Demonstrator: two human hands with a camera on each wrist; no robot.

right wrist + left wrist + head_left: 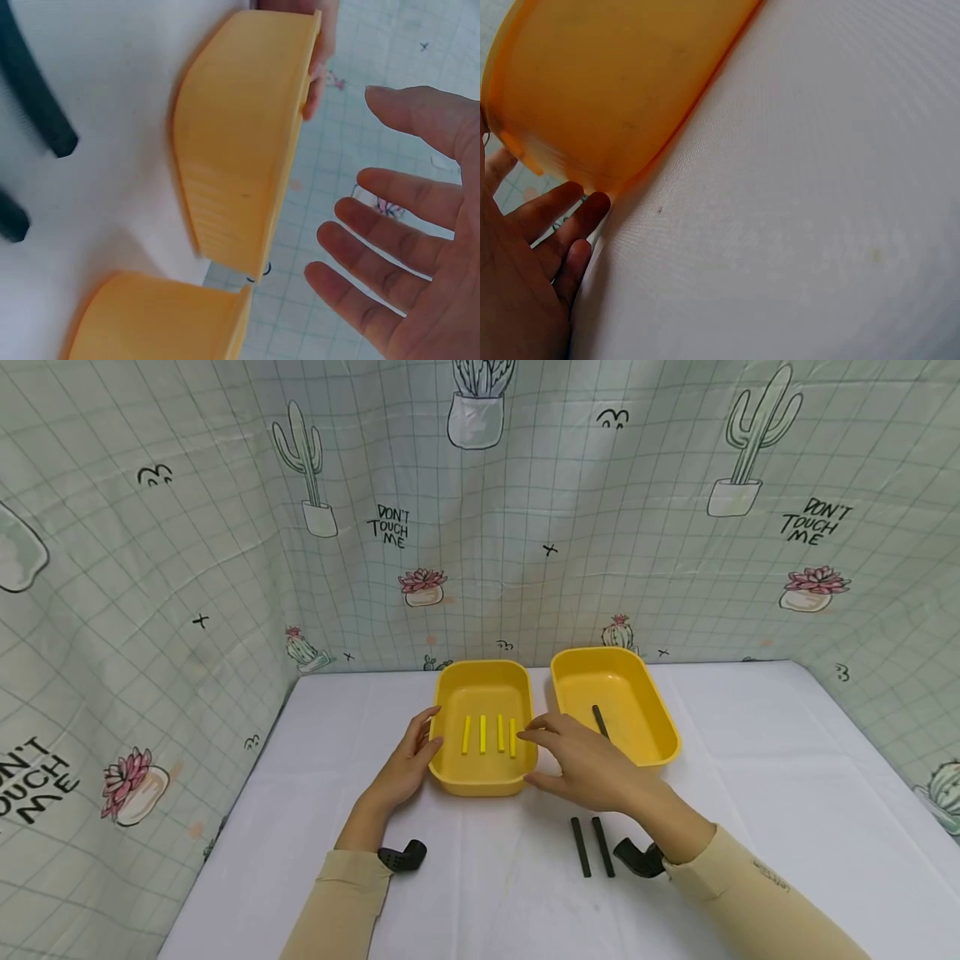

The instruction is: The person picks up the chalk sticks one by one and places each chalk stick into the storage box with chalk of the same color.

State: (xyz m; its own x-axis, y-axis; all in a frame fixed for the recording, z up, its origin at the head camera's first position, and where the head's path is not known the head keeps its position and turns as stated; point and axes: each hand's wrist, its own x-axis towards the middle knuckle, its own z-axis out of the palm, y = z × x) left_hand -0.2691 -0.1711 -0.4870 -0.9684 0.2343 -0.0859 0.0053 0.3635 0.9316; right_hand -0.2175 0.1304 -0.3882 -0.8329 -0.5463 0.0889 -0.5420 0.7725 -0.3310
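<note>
The left yellow tray (483, 781) holds several short yellow sticks (483, 734) laid roughly side by side. My left hand (405, 762) grips its left side, thumb over the rim; in the left wrist view its fingers (559, 214) meet the outer wall. Above the tray's right edge hovers my right hand (592, 766). Its fingers are spread and nothing is held, as the right wrist view shows with the open palm (420, 232) beside the tray (240, 142). My right hand partly hides the right yellow tray (660, 735), where a black stick (600, 721) lies.
Two black sticks (581, 847) lie on the white tablecloth (480, 893), left of my right wrist. The trays stand near the back edge of the table. A cactus-print grid curtain (480, 527) hangs behind and along the sides.
</note>
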